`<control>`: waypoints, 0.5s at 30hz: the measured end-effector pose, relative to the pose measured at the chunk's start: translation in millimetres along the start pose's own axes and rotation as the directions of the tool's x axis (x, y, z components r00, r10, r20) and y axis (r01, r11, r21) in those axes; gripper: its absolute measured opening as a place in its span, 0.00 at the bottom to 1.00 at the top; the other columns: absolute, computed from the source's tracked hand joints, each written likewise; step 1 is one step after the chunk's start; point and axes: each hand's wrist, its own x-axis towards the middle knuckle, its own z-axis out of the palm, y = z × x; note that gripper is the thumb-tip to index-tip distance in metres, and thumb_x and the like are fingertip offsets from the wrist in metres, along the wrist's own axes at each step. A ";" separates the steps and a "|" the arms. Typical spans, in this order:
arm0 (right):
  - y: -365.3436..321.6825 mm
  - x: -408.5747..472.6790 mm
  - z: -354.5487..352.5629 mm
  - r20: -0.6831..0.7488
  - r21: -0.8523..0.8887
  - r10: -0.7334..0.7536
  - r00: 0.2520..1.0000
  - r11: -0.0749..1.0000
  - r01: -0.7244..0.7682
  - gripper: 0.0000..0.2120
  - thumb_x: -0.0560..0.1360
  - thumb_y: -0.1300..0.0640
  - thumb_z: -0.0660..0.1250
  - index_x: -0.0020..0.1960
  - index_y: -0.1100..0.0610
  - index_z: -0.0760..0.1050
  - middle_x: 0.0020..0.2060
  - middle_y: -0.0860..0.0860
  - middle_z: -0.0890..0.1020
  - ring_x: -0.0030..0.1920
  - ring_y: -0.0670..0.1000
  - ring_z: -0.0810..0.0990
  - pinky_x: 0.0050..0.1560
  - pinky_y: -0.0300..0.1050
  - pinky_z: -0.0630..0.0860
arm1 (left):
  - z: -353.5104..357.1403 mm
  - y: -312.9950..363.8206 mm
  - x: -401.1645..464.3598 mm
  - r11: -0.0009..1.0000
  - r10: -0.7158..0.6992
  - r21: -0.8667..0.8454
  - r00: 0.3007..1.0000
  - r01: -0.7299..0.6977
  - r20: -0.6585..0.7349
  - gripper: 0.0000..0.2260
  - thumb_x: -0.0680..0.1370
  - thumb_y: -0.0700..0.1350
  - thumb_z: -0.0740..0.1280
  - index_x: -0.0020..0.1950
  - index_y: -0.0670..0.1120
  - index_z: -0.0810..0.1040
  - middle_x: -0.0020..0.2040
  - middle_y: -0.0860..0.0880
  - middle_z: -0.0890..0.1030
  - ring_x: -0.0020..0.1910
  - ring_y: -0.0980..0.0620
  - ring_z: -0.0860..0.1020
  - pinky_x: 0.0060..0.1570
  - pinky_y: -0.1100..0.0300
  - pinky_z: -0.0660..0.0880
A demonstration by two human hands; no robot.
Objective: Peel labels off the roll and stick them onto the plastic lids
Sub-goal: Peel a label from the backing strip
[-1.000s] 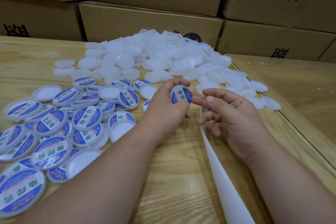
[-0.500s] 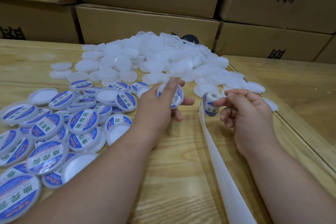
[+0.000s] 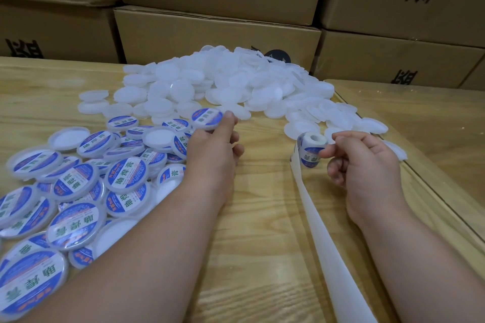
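Both forearms extended; left grip and right grip curled, seemingly pinching.

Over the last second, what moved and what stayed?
The left hand carried the round blue-labelled plastic lid left, away from the right hand, out toward the labelled pile. The right hand came off that lid and now pinches the small white label roll. The white backing strip, plain white lids and cardboard boxes stayed put.

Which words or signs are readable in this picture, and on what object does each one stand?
"助焊膏": large characters on the labelled lids, seen turned sideways.
Small print and the orange mark on those labels: too blurred to read.
Label roll: print curved, unreadable.
Cardboard boxes: large black characters, cut off or upside down, unreadable.
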 end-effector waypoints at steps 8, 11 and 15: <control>1.7 1.1 -2.6 -0.061 -0.119 0.006 0.998 0.993 -0.013 0.05 0.76 0.58 0.66 0.42 0.53 0.79 0.31 0.50 0.83 0.25 0.47 0.72 0.29 0.41 0.67 | 2.3 0.2 -1.5 1.000 0.004 -0.016 0.999 -0.003 0.049 0.11 0.86 0.49 0.58 0.61 0.48 0.78 0.45 0.49 0.87 0.33 0.55 0.80 0.35 0.62 0.77; 2.8 -1.2 -1.8 -0.015 -0.172 -0.016 1.000 0.985 0.013 0.07 0.76 0.56 0.66 0.40 0.54 0.79 0.29 0.50 0.81 0.25 0.47 0.71 0.27 0.39 0.67 | 6.3 -9.7 -10.9 0.925 0.086 0.346 0.973 -0.157 0.213 0.10 0.85 0.46 0.59 0.57 0.55 0.80 0.44 0.53 0.87 0.35 0.56 0.80 0.37 0.63 0.76; 5.0 -3.8 1.2 0.064 -0.308 -0.033 0.997 0.950 0.051 0.14 0.78 0.51 0.67 0.37 0.58 0.78 0.27 0.49 0.81 0.25 0.46 0.72 0.30 0.40 0.70 | 6.7 -24.5 -20.3 0.598 0.018 0.692 0.870 -0.404 0.492 0.14 0.83 0.43 0.61 0.63 0.59 0.78 0.52 0.62 0.84 0.49 0.64 0.80 0.49 0.71 0.72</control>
